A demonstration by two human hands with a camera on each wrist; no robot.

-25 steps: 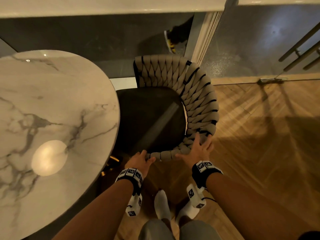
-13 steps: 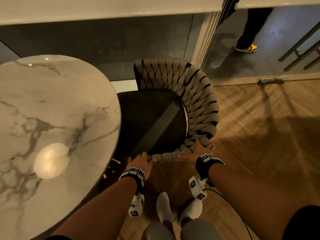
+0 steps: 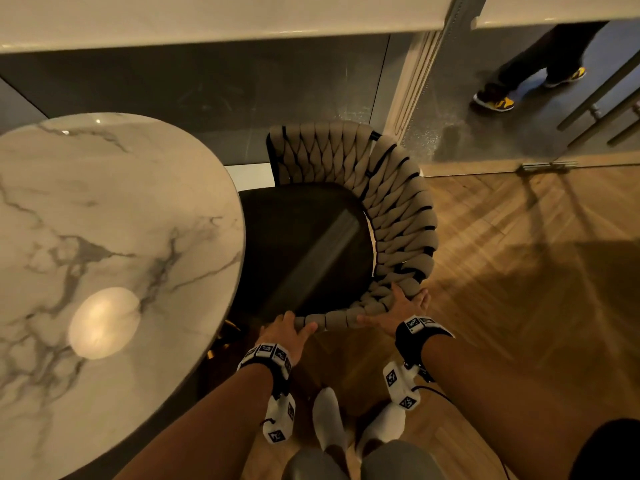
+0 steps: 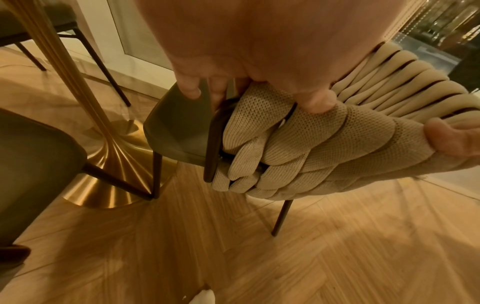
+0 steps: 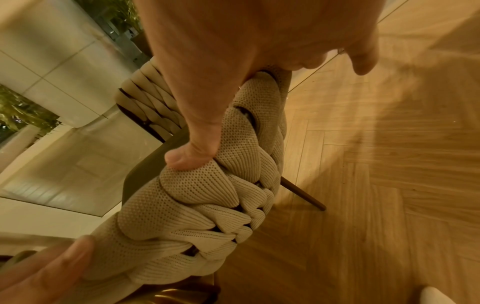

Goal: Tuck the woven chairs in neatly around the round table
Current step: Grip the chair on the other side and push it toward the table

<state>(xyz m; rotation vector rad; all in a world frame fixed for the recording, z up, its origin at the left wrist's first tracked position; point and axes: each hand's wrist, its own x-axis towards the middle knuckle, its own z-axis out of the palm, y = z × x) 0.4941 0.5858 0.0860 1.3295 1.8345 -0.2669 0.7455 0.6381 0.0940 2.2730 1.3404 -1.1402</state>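
While the woven chair [image 3: 388, 209] stands beside the round marble surface [image 3: 104, 244], its dark seat [image 3: 304, 247] reaches just under the marble edge. The left hand [image 3: 285, 332] grips the near end of the braided backrest, fingers [image 4: 191, 90] curled over the top and thumb beneath. The right hand [image 3: 398, 311] holds the same backrest further round, fingers [image 5: 189, 158] wrapped over the braid and thumb pressed against its outer side. Thin dark chair legs stand on the herringbone wood floor [image 3: 519, 271], near the surface's gold pedestal [image 4: 114, 164].
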